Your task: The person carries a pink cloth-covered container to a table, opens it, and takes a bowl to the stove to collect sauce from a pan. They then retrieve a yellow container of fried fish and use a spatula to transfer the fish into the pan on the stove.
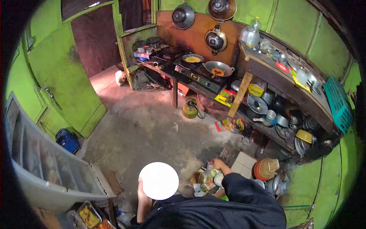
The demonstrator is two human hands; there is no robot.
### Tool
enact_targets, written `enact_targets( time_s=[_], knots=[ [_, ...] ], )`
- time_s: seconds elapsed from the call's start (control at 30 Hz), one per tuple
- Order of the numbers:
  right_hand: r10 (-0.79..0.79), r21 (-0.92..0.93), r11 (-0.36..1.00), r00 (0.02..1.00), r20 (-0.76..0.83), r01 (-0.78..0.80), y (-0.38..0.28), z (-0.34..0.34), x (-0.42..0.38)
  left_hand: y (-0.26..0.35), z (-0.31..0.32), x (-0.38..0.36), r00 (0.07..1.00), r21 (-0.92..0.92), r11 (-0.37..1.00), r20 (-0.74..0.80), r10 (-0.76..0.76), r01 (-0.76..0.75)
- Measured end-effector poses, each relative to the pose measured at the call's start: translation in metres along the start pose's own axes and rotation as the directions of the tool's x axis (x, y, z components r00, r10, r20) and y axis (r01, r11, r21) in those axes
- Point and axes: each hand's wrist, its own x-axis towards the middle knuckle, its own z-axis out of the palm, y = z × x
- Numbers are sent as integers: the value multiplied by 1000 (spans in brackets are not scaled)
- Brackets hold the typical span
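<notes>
A round white plate (158, 181) is in my left hand (143, 196), held by its left edge with the thumb over the rim. My right arm stretches forward in a dark sleeve, and my right hand (218, 164) is over a heap of plastic bags (208, 178) at floor level. The fingers of that hand are too small and partly hidden, so I cannot make out whether they grip anything. A small pale bowl-like item (218, 179) lies in the heap, just below my right hand.
A gas stove (204, 82) with a wok (218, 69) and a frying pan (192, 58) stands on the far bench. Pots fill the right shelf. A green gas cylinder (190, 108) stands on the floor. An orange bucket (263, 170) is at right, a pale cabinet (53, 171) at left.
</notes>
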Motion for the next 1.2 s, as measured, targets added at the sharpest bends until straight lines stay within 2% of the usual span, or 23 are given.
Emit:
enact_targets(
  time_s=[0.07, 0.13, 0.17, 0.2, 0.23, 0.27, 0.3, 0.37, 0.4, 0.47, 0.5, 0.53, 0.6, 0.67, 0.77, 0.9, 0.97, 1.0, 1.03, 1.1, 1.13, 1.17, 1.2],
  knots=[
    [109, 38, 994, 987, -115, -105, -48, -42, 76, 11, -10, 58, 998, 15, 998, -12, -64, 64],
    [117, 165, 984, 954, -277, -73, -79, -50, 136, 54, 34, 104, 997, 133, 989, -64, -51, 59],
    [80, 295, 955, 933, -352, 29, -90, -44, 154, 66, 37, 139, 997, 142, 987, -49, -63, 70],
    [102, 386, 922, 954, -283, 16, -94, -29, 173, 77, 40, 173, 997, 167, 983, -26, -66, 70],
    [99, 357, 934, 976, -195, -23, -101, -20, 182, 86, 44, 207, 998, 189, 980, -4, -68, 67],
    [194, 530, 823, 978, 75, -204, -120, -29, 184, 97, 51, 237, 997, 172, 984, 46, -57, 48],
    [210, 542, 812, 975, 74, -216, -119, -27, 196, 117, 65, 265, 996, 186, 981, 55, -72, 61],
    [200, 815, 528, 967, 154, -239, -108, -17, 216, 154, 93, 322, 992, 355, 932, 74, -100, 68],
    [217, 823, 512, 964, 152, -245, -88, -18, 237, 150, 82, 367, 986, 307, 952, 159, -50, -2],
    [279, 989, 128, 960, 32, -71, -62, -34, 267, 174, 115, 413, 979, 327, 944, 180, -100, 36],
    [378, 980, 98, 918, 123, -172, -54, -61, 282, 186, 136, 435, 973, 334, 941, 191, -129, 59],
    [464, 992, -26, 877, 123, -125, -49, -83, 301, 192, 155, 458, 978, 360, 932, 175, -114, 44],
    [549, 988, -120, 823, 149, -98, -16, -115, 360, 189, 176, 509, 974, 342, 937, 174, -143, 76],
    [599, 984, -173, 791, 128, -28, 15, -148, 421, 177, 192, 551, 972, 333, 936, 159, -173, 112],
    [669, 975, -217, 735, 109, 53, 64, -191, 522, 154, 221, 611, 978, 295, 953, 165, -125, 72],
    [684, 974, -204, 727, 66, 103, 136, -193, 640, 126, 264, 664, 985, 193, 970, 59, -165, 151],
    [835, 996, -90, 543, 89, -24, 149, -207, 691, 115, 285, 697, 980, 168, 966, 2, -200, 196],
    [694, 891, -168, 692, -197, 423, 208, -137, 734, 115, 298, 712, 981, 185, 964, -12, -195, 194],
    [702, 884, -174, 684, -198, 435, 204, -150, 753, 116, 312, 729, 983, 204, 962, -17, -184, 184],
    [957, 961, 57, 261, -129, 269, 172, -181, 770, 120, 334, 755, 984, 244, 953, -43, -173, 178],
    [941, 798, -37, 290, -175, 602, 184, -161, 780, 119, 338, 764, 983, 261, 948, -61, -171, 181],
    [946, 800, -39, 279, -163, 598, 202, -124, 800, 115, 331, 779, 981, 271, 943, -62, -184, 194],
    [945, 442, -302, 326, 22, 845, 218, -94, 820, 112, 323, 800, 990, 329, 935, 14, -141, 129]
  ],
)
